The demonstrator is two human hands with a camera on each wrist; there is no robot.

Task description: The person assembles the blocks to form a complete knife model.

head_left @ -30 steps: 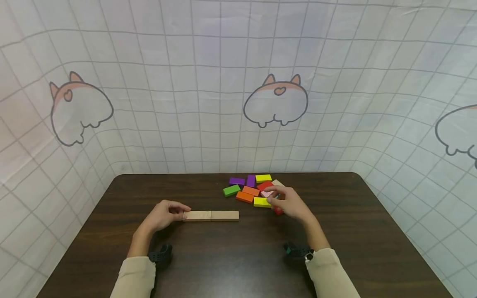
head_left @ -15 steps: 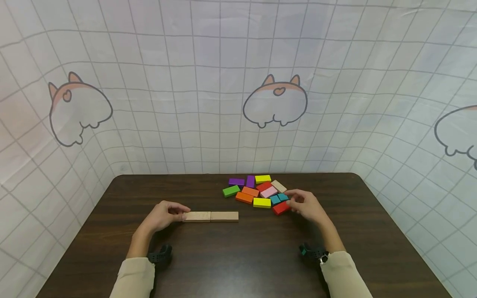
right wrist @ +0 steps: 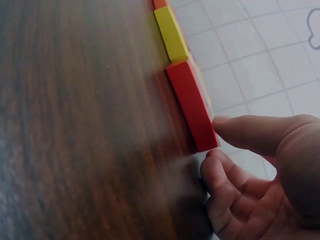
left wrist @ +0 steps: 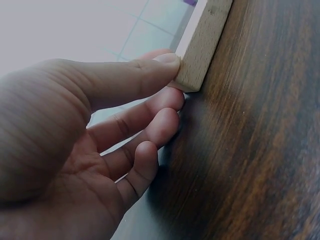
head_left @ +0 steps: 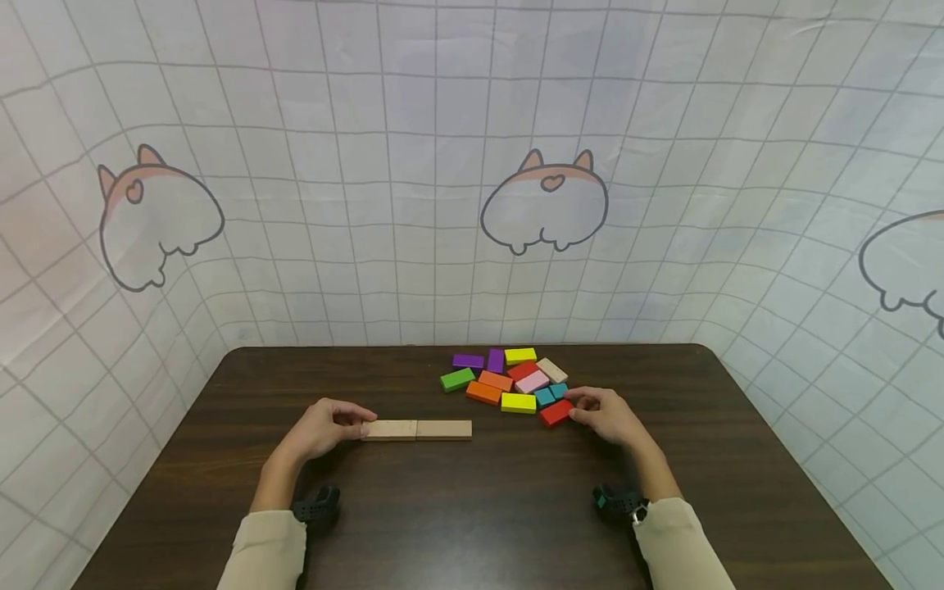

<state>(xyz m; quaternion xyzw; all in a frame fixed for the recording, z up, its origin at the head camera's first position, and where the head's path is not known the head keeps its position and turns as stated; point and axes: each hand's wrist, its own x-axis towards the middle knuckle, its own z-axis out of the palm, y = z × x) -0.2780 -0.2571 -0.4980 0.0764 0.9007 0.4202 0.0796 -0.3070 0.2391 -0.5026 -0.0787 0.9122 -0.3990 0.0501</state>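
Two plain wooden blocks lie end to end as a straight bar on the table. The person's left hand (head_left: 324, 428) pinches the left end of the nearer-left wooden block (head_left: 391, 430), its thumb on the near side in the left wrist view; the right wooden block (head_left: 444, 430) adjoins it. Beside a cluster of coloured blocks rests the right hand (head_left: 610, 416). Its thumb (right wrist: 240, 131) touches or almost touches the right end of a red block (head_left: 556, 413). The index fingertip reaches beside two teal blocks (head_left: 544, 397), and the other fingers curl loosely.
Yellow (head_left: 519, 403), orange (head_left: 484, 392), green (head_left: 457, 379), purple (head_left: 468, 361) and pink (head_left: 532, 382) blocks lie close together, with a tan block (head_left: 552, 370) behind. A dark wooden table (head_left: 472, 508) bears everything. A grid-patterned curtain (head_left: 369, 246) hangs along its back edge.
The right hand has moved right from above the cluster to its right side, uncovering the red and teal blocks, then lowered slightly. The left hand and wooden blocks stay put.
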